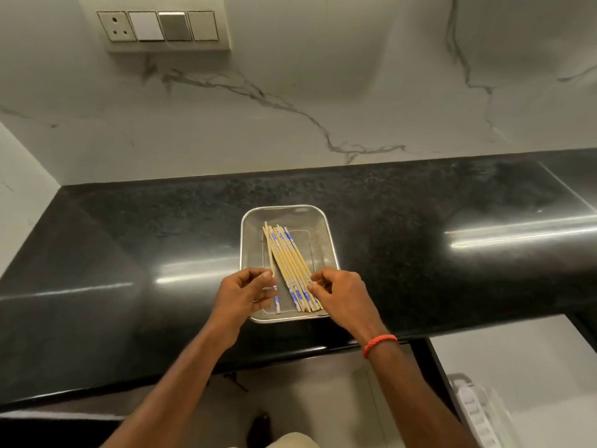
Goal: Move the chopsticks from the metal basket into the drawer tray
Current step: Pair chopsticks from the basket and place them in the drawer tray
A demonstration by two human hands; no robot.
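Note:
A rectangular metal mesh basket (315, 218) stands on the black countertop near its front edge. Several wooden chopsticks (286, 257) with blue-printed ends lie lengthwise in it as a loose bundle. My left hand (244, 294) hovers over the basket's near left corner, fingers curled, thumb and forefinger close to a single chopstick (277, 300) lying apart from the bundle. My right hand (342, 297) reaches in from the right, its fingertips touching the bundle's near ends. Whether either hand grips a chopstick is unclear. An open drawer with a white tray (475, 412) shows at the lower right.
The glossy black countertop (129, 247) runs left and right, backed by a marble wall with a switch plate (158, 25) at upper left. A red band circles my right wrist. Pale cabinet fronts sit below the counter edge.

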